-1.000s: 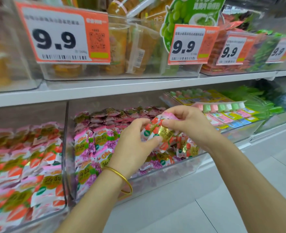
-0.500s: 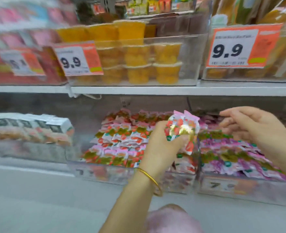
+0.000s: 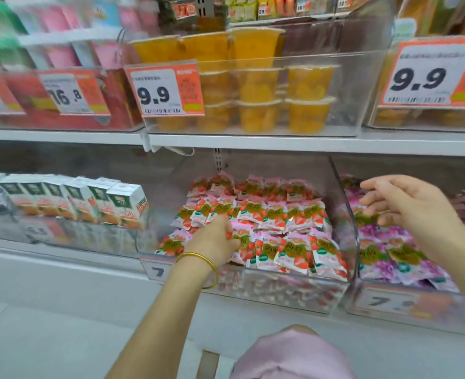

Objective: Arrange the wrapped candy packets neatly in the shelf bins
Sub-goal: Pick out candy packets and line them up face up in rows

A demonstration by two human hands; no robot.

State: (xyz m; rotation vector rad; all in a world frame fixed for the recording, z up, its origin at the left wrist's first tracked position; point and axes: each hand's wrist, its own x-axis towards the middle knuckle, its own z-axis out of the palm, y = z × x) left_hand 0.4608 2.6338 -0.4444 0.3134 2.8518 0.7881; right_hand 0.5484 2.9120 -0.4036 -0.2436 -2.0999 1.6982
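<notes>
A clear bin point(image 3: 280, 294) on the lower shelf holds rows of pink strawberry candy packets point(image 3: 291, 217). My left hand point(image 3: 215, 242), with a gold bangle on the wrist, reaches into the front left of this bin and grips one strawberry packet point(image 3: 241, 239) against the front row. The bin to the right point(image 3: 406, 305) holds purple grape candy packets point(image 3: 384, 253). My right hand point(image 3: 406, 203) hovers above the grape packets, fingers spread, holding nothing.
White drink cartons point(image 3: 97, 201) stand in the bin to the left. The upper shelf point(image 3: 253, 140) carries orange jelly cups point(image 3: 256, 86) behind orange price tags point(image 3: 165, 90). My knee in pink cloth point(image 3: 294, 354) is at the bottom edge.
The view swung left from the grape bin to the strawberry bin. My left hand carried the strawberry packet down into the strawberry bin; my right hand let go and moved right.
</notes>
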